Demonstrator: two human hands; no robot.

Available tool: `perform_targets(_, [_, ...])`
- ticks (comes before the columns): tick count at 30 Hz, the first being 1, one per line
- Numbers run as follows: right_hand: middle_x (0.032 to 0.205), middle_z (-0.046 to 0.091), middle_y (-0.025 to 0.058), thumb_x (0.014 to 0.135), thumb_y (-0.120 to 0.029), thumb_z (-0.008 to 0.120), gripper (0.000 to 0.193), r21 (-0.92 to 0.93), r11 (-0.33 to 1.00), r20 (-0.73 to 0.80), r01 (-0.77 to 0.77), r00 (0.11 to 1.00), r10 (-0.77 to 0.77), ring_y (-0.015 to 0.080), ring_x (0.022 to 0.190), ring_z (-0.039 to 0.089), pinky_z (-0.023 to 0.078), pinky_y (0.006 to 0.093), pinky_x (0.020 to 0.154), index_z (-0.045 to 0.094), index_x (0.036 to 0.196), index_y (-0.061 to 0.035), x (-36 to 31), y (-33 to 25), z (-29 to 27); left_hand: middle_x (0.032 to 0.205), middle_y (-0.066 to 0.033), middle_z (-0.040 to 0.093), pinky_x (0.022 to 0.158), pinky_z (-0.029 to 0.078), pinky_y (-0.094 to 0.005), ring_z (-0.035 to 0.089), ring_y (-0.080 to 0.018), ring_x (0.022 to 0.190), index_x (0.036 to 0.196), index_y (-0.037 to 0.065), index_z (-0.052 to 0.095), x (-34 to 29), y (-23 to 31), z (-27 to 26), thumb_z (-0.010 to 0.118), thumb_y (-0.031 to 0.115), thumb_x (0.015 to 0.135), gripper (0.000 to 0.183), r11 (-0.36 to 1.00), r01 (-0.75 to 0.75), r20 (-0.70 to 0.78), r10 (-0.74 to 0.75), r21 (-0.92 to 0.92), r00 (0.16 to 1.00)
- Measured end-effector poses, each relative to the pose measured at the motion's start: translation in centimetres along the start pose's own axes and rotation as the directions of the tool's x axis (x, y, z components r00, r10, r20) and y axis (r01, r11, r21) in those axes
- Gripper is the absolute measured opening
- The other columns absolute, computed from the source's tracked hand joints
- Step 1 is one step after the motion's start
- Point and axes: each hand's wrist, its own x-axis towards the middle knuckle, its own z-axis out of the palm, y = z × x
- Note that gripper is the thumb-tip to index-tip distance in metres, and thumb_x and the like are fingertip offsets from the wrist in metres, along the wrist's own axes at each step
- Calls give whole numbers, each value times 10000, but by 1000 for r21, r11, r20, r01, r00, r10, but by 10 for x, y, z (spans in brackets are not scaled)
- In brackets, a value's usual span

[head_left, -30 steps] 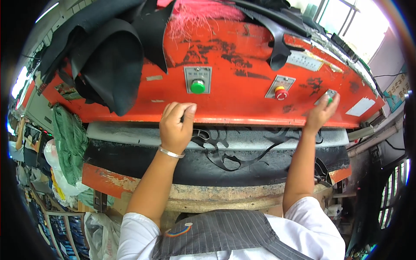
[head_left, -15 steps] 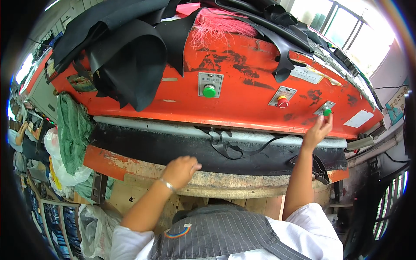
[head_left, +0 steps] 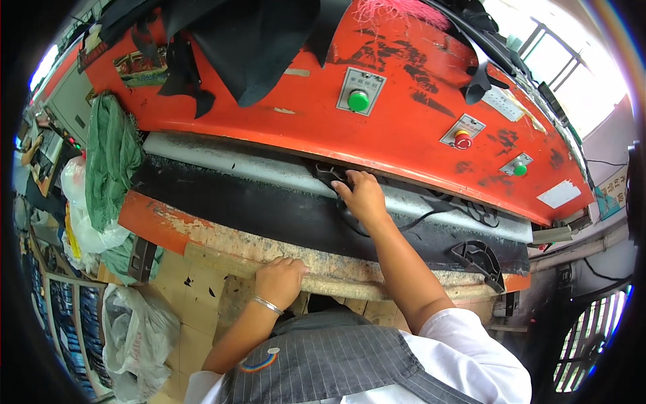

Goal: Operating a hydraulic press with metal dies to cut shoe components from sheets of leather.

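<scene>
My right hand (head_left: pixel 364 198) reaches to the gap under the red machine body. Its thumb and fingers are closed on a thin black strip (head_left: pixel 329 173), a cut-out scrap that trails to the right in loops. Part of the strip is hidden under the red body. My left hand (head_left: pixel 278 281), fingers curled and nothing seen in them, rests on the worn front edge (head_left: pixel 222 243) of the machine's bed. A black work surface (head_left: pixel 269 215) lies between the hands, in front of a pale grey bar (head_left: pixel 215 163).
The red panel (head_left: pixel 269 128) carries a green button (head_left: pixel 358 101), a red stop button (head_left: pixel 462 139) and another green button (head_left: pixel 519 169). A black frame-like cutting die (head_left: pixel 481 262) lies at the bed's right. Black sheets (head_left: pixel 252 47) hang above; bags (head_left: pixel 138 340) stand at lower left.
My right hand has left the right green button and moved left to the black strip. My left hand has come down onto the bed's front edge. The view has shifted.
</scene>
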Motion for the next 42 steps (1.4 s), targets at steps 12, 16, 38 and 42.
perform_targets(12, [984, 589, 143, 727, -211, 786, 411, 93, 808, 113, 582, 800, -590, 359, 921, 588, 500, 399, 782, 626, 1069, -50, 2, 36, 6, 911, -136, 683, 745, 513, -403, 646, -326, 841, 897, 47, 676, 56, -39, -11, 589, 160, 893, 142, 901, 119, 130, -71, -416, 989])
perform_targets(16, [987, 603, 158, 754, -222, 776, 418, 158, 951, 63, 264, 959, -277, 369, 847, 620, 514, 417, 747, 629, 1091, -23, 36, 26, 5, 1002, -160, 664, 806, 496, -397, 626, -348, 910, 946, 34, 640, 122, -51, -6, 614, 79, 863, 97, 894, 4, -85, -47, -447, 995])
perform_targets(38, [1149, 619, 156, 706, -303, 811, 777, -7, 917, 53, 399, 916, -398, 331, 1074, 541, 405, 413, 932, 482, 1372, -74, 76, 42, 27, 1162, -145, 652, 868, 478, -385, 587, -316, 956, 975, 50, 624, 198, -73, 29, 577, 87, 887, 107, 937, -47, -273, -53, -347, 960])
perform_targets(42, [1336, 513, 199, 728, -333, 813, 827, -24, 918, -344, 397, 859, -380, 357, 1244, 463, 356, 446, 1049, 433, 1399, -33, 56, 69, -28, 970, -123, 698, 796, 506, -336, 657, -228, 880, 1035, 28, 642, 203, -74, -12, 527, 144, 958, 181, 813, 12, -318, -242, -583, 917])
